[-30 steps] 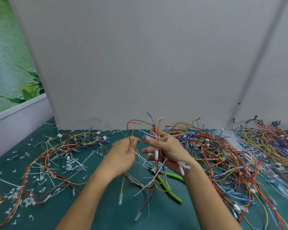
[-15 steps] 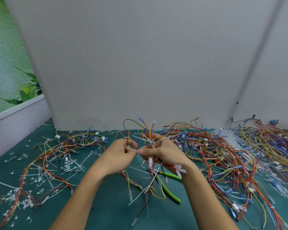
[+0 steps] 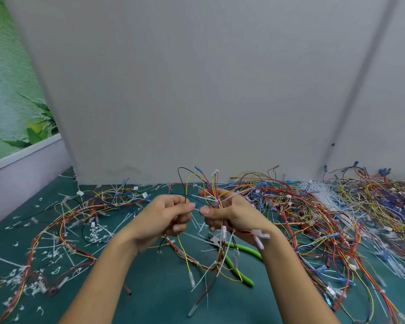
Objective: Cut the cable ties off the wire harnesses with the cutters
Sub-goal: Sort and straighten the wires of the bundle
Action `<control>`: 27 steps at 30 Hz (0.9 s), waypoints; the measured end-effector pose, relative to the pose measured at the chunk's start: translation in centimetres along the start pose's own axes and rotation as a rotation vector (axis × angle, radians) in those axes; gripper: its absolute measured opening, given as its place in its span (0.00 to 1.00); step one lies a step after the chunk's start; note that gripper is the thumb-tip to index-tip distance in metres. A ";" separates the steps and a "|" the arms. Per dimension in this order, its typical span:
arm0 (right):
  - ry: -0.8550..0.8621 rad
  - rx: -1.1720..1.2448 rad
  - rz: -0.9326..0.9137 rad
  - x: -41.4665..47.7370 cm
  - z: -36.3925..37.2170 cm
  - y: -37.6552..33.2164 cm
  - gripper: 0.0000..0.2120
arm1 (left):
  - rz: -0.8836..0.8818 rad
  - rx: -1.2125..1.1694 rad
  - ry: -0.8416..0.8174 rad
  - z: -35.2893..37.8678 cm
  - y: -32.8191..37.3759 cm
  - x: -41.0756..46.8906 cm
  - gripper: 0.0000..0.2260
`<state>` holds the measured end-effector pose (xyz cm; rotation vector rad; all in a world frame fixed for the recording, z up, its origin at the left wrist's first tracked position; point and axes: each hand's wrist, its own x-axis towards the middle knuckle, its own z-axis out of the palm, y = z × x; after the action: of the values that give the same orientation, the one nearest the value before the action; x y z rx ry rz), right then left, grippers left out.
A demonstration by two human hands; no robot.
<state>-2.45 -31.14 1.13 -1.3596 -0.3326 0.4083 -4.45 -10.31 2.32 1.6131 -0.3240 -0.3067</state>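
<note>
A dark green desk [image 3: 150,302] runs up to a plain grey partition [image 3: 197,90] at its far edge. Beyond the left edge stands a white ledge [image 3: 21,169] under a wall print of water and leaves [image 3: 7,90]. Toward the right edge lies a thick tangle of red, yellow, blue and purple harnesses [image 3: 337,220], cut off by the frame and blurred there. A thinner loop of wires [image 3: 63,220] sprawls toward the left edge among white snipped tie scraps [image 3: 33,286].

The cutters [image 3: 237,271] lie on the desk near its middle, below the right wrist. Their green handles show plainly, but the head sits behind hanging wires and is hard to make out.

Both forearms rise from the near edge, and the hands meet above the middle of the desk. The right hand [image 3: 236,213] is wrapped round a wire harness [image 3: 214,188]. The harness's ends fan upward above the fist and its tails dangle toward the desk. A white cable tie [image 3: 218,201] circles the bundle just above the forefinger. The left hand [image 3: 164,218] has its fingers curled, thumb and forefinger pinching a pale strip [image 3: 197,208] that reaches across to the right thumb tip. Whether that strip is the tie's own tail cannot be told. A black wire also passes down through the left hand's grip.
</note>
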 end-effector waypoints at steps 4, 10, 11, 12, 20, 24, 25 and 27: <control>0.012 -0.008 -0.030 0.0 0.0 0.0 0.21 | 0.004 -0.061 -0.045 0.0 0.1 -0.1 0.10; 0.041 -0.022 -0.116 -0.1 -0.1 -0.2 0.21 | 0.064 -0.134 -0.046 0.2 0.1 -0.2 0.10; 0.044 -0.029 -0.129 -0.1 -0.1 -0.3 0.21 | 0.076 -0.140 -0.051 0.2 0.1 -0.2 0.11; 0.049 -0.034 -0.139 -0.2 -0.2 -0.4 0.22 | 0.086 -0.145 -0.054 0.2 0.1 -0.2 0.12; 0.131 0.031 -0.140 0.1 -0.3 -0.2 0.24 | 0.083 -0.148 -0.032 0.1 0.3 -0.3 0.11; 0.183 0.097 -0.150 -0.2 -1.3 -0.5 0.21 | 0.103 -0.185 0.014 -0.2 0.7 -0.4 0.12; 0.201 0.108 -0.148 -0.3 -1.6 -0.6 0.23 | 0.120 -0.201 0.033 -0.4 0.8 -0.5 0.11; 0.236 0.115 -0.152 -0.5 -2.4 -0.7 0.26 | 0.161 -0.253 0.070 -1.1 0.9 -0.6 0.10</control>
<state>-1.76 -33.55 1.41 -1.2453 -0.2123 0.1360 -4.58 -9.12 3.30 1.3367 -0.3450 -0.1600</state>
